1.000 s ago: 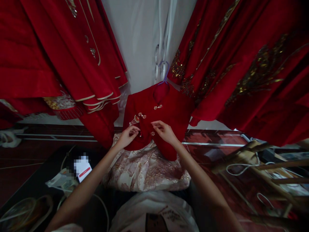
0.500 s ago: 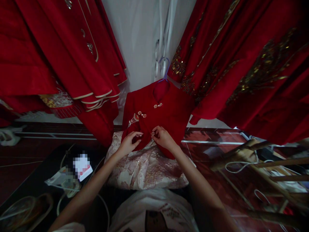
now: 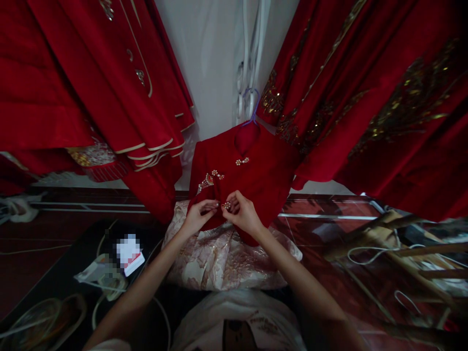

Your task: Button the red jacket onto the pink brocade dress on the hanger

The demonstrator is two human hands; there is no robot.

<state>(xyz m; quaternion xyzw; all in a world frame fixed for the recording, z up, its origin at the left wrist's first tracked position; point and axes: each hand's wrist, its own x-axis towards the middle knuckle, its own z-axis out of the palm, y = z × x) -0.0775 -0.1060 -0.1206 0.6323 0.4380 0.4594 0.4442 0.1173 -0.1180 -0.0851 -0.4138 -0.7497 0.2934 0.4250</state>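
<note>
A red jacket [image 3: 263,170] on a purple hanger [image 3: 255,105] lies spread in front of me, its lower part over a pale floral brocade cloth [image 3: 215,263] on my lap. Between the thumb and fingers of my right hand [image 3: 244,213] is a beaded flower button [image 3: 227,205] by the jacket's front. My left hand [image 3: 199,214] pinches the red cloth just left of it, the fingertips of both hands nearly meeting. Higher up sit a beaded collar clasp [image 3: 242,161] and a beaded ornament with a fan-shaped drop [image 3: 207,181].
Red garments [image 3: 146,112] hang on the left, and gold-sequinned red garments [image 3: 387,107] on the right. A black surface [image 3: 73,273] at lower left holds a white box [image 3: 133,263] and plastic bags. A wooden rack [image 3: 420,251] with a white cable stands at right.
My right hand has moved left with the flower button, close to my left hand. My left thumb and fingers have drawn together on the cloth. The view has shifted slightly.
</note>
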